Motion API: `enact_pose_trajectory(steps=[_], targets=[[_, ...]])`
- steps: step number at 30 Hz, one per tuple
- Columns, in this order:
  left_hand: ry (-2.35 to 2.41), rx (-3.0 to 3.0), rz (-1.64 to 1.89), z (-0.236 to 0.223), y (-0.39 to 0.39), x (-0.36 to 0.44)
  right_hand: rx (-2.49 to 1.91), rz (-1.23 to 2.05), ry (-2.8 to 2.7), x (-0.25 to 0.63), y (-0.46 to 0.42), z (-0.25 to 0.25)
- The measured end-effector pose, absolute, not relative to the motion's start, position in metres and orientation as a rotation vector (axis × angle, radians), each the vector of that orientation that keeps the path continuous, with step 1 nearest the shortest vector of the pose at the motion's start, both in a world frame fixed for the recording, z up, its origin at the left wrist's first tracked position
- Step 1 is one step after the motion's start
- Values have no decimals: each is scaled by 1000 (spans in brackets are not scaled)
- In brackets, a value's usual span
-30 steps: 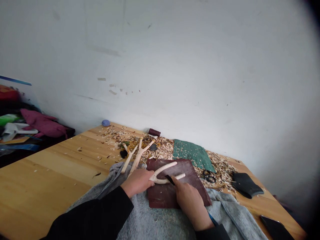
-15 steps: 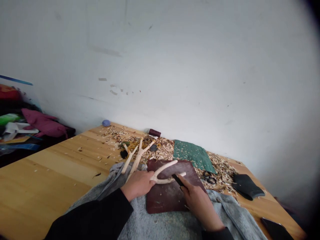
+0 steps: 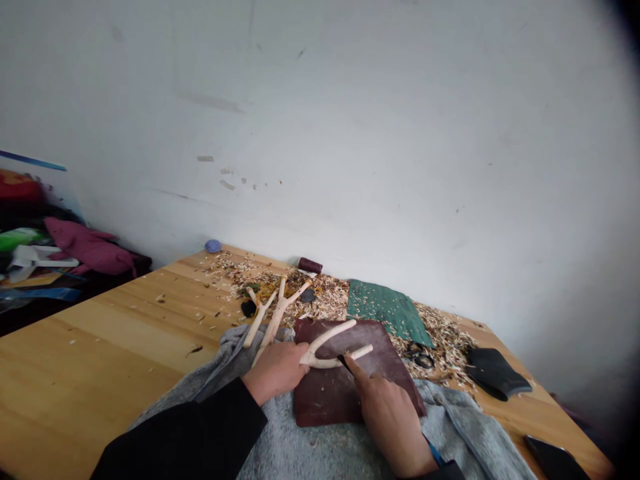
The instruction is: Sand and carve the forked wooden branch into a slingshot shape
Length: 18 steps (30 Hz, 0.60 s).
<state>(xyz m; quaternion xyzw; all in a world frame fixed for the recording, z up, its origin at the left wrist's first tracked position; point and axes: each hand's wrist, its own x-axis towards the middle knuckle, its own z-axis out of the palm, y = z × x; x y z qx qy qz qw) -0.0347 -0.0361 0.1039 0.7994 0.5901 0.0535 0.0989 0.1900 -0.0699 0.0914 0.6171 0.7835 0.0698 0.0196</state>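
Note:
My left hand is closed around the stem of a peeled forked branch, whose two prongs point right. The branch lies over a dark red board. My right hand grips a narrow black knife-like tool, its tip end against the lower prong; the rest of it is hidden in my fingers. Beyond my left hand lie another forked branch and a smaller forked branch, both pale and peeled.
Wood shavings cover the table's back, partly over a green cloth. A grey cloth lies under the board. Black scissors, a black pouch-like item and a phone are at right. A wall stands behind.
My right hand has moved the black tool left along the lower prong, toward the fork, and its wrist has turned. My left hand and the branch have stayed almost still.

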Motion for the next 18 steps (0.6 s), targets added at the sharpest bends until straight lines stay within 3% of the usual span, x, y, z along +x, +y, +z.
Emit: enact_pose_trajectory(steps=[18], targets=[[1760,2283,156,101,-33,-39,1907,134,2441,191,-69,92]])
